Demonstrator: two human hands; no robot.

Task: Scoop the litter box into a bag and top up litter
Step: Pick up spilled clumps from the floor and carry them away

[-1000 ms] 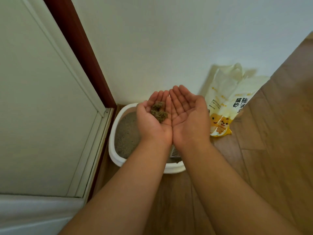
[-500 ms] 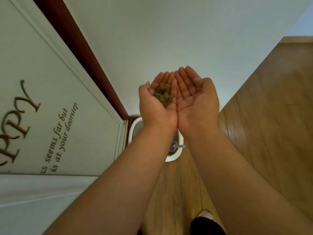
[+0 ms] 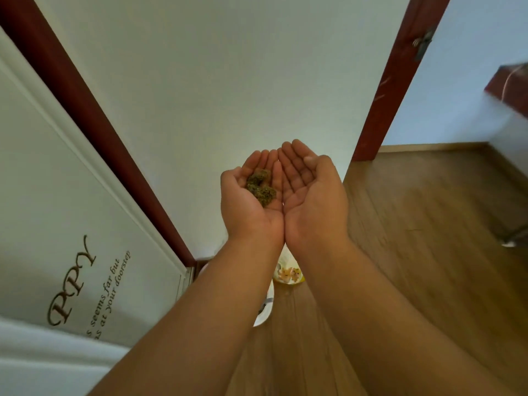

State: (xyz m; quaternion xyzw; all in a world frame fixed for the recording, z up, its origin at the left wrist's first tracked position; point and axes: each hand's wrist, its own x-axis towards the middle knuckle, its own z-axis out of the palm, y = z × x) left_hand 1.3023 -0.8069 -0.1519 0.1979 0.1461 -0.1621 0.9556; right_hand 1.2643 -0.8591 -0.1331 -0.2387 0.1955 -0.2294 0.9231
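Observation:
My left hand (image 3: pixel 243 208) and my right hand (image 3: pixel 313 195) are held up side by side, palms up and cupped, their edges touching. Dark brownish-green litter clumps (image 3: pixel 259 186) lie in the left palm; the right palm holds nothing. Far below, between my forearms, only a sliver of the white litter box rim (image 3: pixel 263 318) shows, with a grey scoop handle (image 3: pixel 267 300) at it. The yellow-and-white litter bag (image 3: pixel 288 274) peeks out beside the box against the wall. No waste bag is in view.
A white door with brown lettering (image 3: pixel 71 224) stands at the left in a red-brown frame (image 3: pixel 94 115). A second red-brown door frame (image 3: pixel 394 81) opens at the right onto wooden floor (image 3: pixel 428 252). A metallic object (image 3: pixel 515 240) sits at the right edge.
Both cupped hands have risen well above the litter box with the clumps still in the left palm. The view has lifted and swung right, so the doorway shows and the box is nearly hidden.

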